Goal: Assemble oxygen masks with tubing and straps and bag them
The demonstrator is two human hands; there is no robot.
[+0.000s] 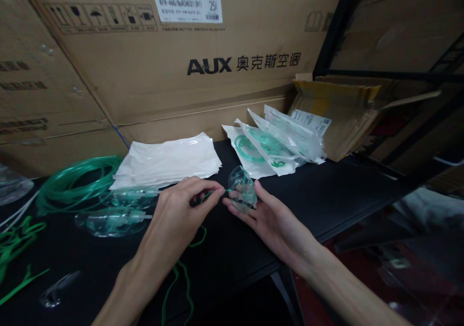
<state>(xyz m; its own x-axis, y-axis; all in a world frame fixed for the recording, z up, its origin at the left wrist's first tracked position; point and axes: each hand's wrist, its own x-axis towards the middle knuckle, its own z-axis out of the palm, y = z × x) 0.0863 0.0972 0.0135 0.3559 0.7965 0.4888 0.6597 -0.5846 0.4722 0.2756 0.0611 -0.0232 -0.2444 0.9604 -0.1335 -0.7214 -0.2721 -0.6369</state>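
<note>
My right hand (pixel 259 219) holds a clear green-tinted oxygen mask (pixel 241 188) above the black table, fingers beneath it and thumb at its right side. At the mask's left edge, my left hand (pixel 192 195) pinches a thin green elastic strap (pixel 197 243) between thumb and forefinger. The strap's loose length dangles below my left hand toward the table's front edge. Two more clear masks (pixel 112 222) lie on the table to the left of my left wrist, partly overlapping in view.
Behind my hands lies a stack of white pouches (pixel 168 159). Sealed packs with green tubing (pixel 268 144) lean by an open carton (pixel 337 108). Left are coiled green tubing (pixel 72 176), green straps (pixel 18 241) and a small clear plastic piece (pixel 58 289). Large cardboard boxes (pixel 145 69) stand behind.
</note>
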